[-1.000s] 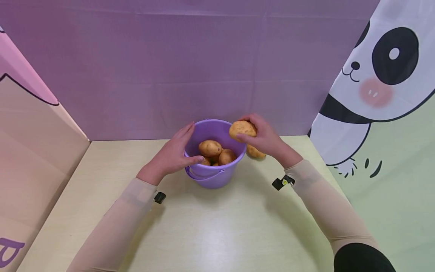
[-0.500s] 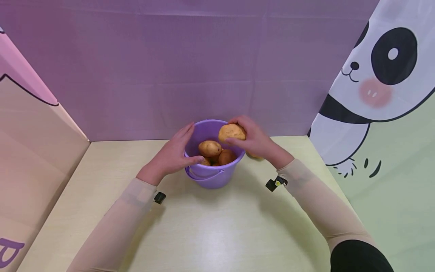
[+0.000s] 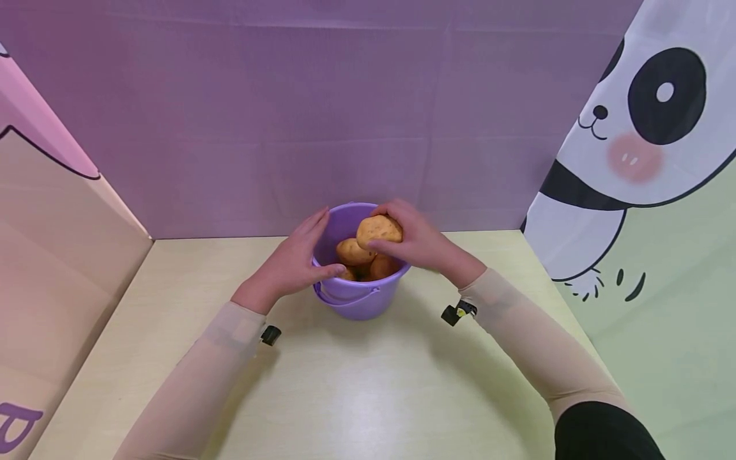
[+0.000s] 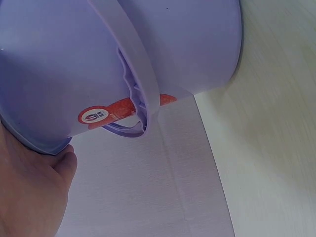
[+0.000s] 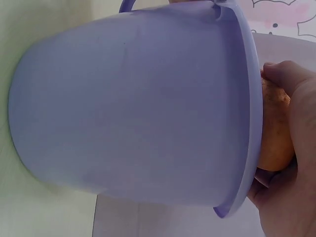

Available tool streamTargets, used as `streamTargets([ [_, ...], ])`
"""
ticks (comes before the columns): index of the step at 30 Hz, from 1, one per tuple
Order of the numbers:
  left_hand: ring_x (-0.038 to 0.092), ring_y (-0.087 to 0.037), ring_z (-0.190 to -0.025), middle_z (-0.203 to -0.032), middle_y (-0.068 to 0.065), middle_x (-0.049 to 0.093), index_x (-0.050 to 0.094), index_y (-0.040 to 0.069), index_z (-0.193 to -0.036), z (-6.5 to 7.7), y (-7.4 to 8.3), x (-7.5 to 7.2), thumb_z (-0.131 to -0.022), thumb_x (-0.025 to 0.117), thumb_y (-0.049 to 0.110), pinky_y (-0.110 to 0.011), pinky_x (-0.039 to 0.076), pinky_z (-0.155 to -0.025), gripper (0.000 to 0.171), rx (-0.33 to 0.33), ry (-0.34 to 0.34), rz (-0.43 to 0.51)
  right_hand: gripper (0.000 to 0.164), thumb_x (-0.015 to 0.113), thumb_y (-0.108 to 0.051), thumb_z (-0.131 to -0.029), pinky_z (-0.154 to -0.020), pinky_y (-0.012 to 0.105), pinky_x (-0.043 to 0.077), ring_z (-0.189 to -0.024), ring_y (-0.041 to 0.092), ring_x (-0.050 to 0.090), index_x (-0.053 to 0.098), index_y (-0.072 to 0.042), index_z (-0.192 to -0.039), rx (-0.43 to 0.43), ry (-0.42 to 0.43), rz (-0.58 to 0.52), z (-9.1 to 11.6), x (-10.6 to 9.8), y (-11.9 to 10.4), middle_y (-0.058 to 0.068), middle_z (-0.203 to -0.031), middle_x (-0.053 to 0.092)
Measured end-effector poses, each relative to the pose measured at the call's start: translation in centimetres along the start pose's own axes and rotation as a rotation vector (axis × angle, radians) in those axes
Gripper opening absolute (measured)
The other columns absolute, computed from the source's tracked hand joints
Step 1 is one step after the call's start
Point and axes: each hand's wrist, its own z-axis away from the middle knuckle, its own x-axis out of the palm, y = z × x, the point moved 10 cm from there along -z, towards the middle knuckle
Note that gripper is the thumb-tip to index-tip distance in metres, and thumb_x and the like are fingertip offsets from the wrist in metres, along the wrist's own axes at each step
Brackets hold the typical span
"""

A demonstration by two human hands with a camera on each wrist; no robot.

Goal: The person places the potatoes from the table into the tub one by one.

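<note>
A purple bucket (image 3: 359, 300) stands upright on the table, with several potatoes (image 3: 354, 252) inside. My left hand (image 3: 290, 262) holds its left rim, thumb over the edge and fingers along the outside. In the left wrist view, fingertips (image 4: 66, 165) bend at the rim beside the hanging handle (image 4: 140, 74). A potato (image 3: 379, 231) is gripped by my right hand (image 3: 416, 236) over the mouth of the bucket, overlapping the potatoes below in the head view. From the right wrist, that potato (image 5: 276, 128) shows just beyond the rim, between thumb and fingers.
The pale wooden table (image 3: 356, 383) runs up to a purple back wall (image 3: 287, 128). A cream panel (image 3: 69, 255) borders it on the left and a panda-printed panel (image 3: 644, 255) on the right.
My right hand has carried its potato left and slightly down, from the right rim to over the bucket's opening. It now hides the potato lying right of the bucket. The left hand stays put.
</note>
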Motion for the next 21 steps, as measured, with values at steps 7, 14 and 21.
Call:
streamTargets([
  [7,0.013,-0.037,-0.17,-0.185,-0.012,0.012,0.017,0.003,-0.177,0.0,0.0,0.0,-0.094,0.076,0.068,-0.063,0.023,-0.133,0.121,0.002,0.007,0.003,0.046,0.089,-0.028,-0.095,-0.095,0.042,0.055,-0.112,0.023,0.061,0.07,-0.009,-0.133,-0.038,-0.014,0.028,-0.5,0.7,-0.4,0.006,-0.122,0.067],
  [14,0.013,-0.035,-0.17,-0.185,-0.011,0.013,0.018,0.004,-0.177,0.0,0.1,-0.1,-0.094,0.076,0.068,-0.062,0.025,-0.132,0.12,0.005,0.015,0.009,0.045,0.088,-0.029,-0.096,-0.095,0.042,0.054,-0.111,0.024,0.06,0.07,-0.008,-0.132,-0.061,-0.033,0.046,-0.8,1.4,-1.0,0.007,-0.122,0.066],
  [21,0.014,-0.035,-0.17,-0.185,-0.011,0.013,0.018,0.004,-0.177,0.0,0.2,-0.2,-0.095,0.076,0.067,-0.062,0.026,-0.132,0.119,0.004,0.016,0.008,0.047,0.088,-0.031,-0.097,-0.096,0.042,0.055,-0.113,0.023,0.06,0.068,-0.009,-0.134,-0.049,-0.053,0.052,-1.0,1.9,-1.2,0.007,-0.124,0.065],
])
